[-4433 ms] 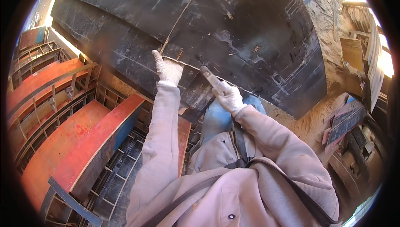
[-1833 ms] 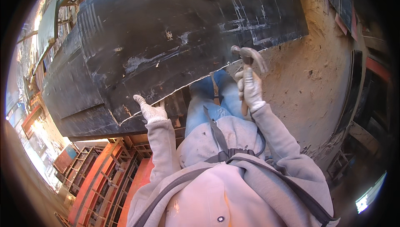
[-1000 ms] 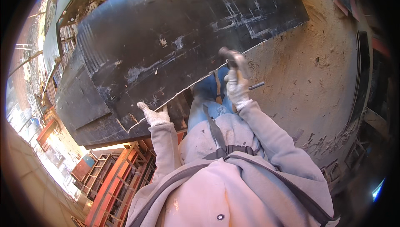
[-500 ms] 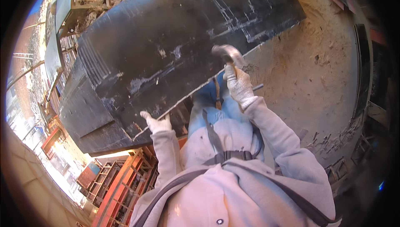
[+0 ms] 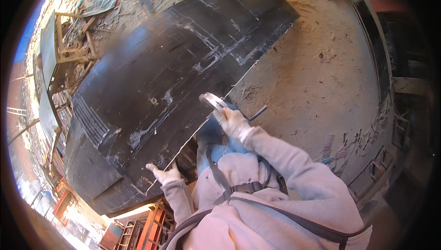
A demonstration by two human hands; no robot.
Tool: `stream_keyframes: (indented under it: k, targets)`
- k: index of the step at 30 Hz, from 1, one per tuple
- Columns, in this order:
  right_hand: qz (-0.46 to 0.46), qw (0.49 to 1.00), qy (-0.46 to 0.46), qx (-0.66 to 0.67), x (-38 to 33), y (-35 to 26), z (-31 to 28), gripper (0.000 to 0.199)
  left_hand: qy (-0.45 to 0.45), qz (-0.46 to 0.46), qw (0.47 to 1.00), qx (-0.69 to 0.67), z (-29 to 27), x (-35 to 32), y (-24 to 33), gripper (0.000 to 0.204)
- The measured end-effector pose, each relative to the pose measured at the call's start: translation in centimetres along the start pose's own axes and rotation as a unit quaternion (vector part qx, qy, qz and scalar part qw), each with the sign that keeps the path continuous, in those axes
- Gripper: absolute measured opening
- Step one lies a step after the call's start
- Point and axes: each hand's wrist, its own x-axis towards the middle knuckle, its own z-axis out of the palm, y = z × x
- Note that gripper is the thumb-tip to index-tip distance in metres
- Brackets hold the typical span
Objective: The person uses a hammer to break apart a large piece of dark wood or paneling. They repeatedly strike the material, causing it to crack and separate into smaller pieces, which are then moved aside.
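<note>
A big black board (image 5: pixel 174 80) is held up at its near edge by two gloved hands. The left hand (image 5: pixel 163 175) is wrapped around the lower part of that edge, with the fingers curled over the rim. The right hand (image 5: pixel 232 122) is closed around a curved metal bar (image 5: pixel 212 100), and the hooked end of the bar is set against the board's edge higher up. A thin dark rod (image 5: pixel 257 113) sticks out beside that hand; it cannot be told whether it is part of the same bar.

A few seconds ago the board filled most of the view and stood close in front of the body. Now it is tipped further away, and much more of the sandy ground (image 5: pixel 317 66) is seen to its right. The far end of the board is seen lying toward the scrap wood (image 5: pixel 73 43) at the upper left. The left hand is placed lower on the edge than it was before. The right hand is kept on the bar, just as it was half a second ago.

From this it is judged that the board is being swung or tipped over and is not yet set down. Red metal frames (image 5: pixel 138 227) are seen below the arms.
</note>
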Motion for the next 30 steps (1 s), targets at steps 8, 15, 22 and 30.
stream_keyframes:
  k: [8, 15, 22, 30]
  targets:
    - [-0.069, 0.985, 0.132, 0.083, -2.0, 0.4, -0.4, 0.053, -0.049, -0.021, 0.998, -0.030, -1.4, 0.8, 1.2, 0.063]
    - [0.031, 0.981, 0.063, 0.182, -2.7, 0.9, -3.6, 0.049, -0.128, 0.102, 0.983, 0.081, 0.5, -5.0, 0.7, 0.055]
    - [0.090, 0.906, 0.191, 0.366, -7.6, 4.2, -11.2, 0.034, -0.068, 0.427, 0.853, 0.292, 9.9, -17.7, 2.4, 0.046]
    - [0.041, 0.944, 0.150, 0.290, -5.9, 0.0, -18.2, 0.025, -0.193, 0.546, 0.781, 0.234, 20.8, -30.0, 2.1, 0.059]
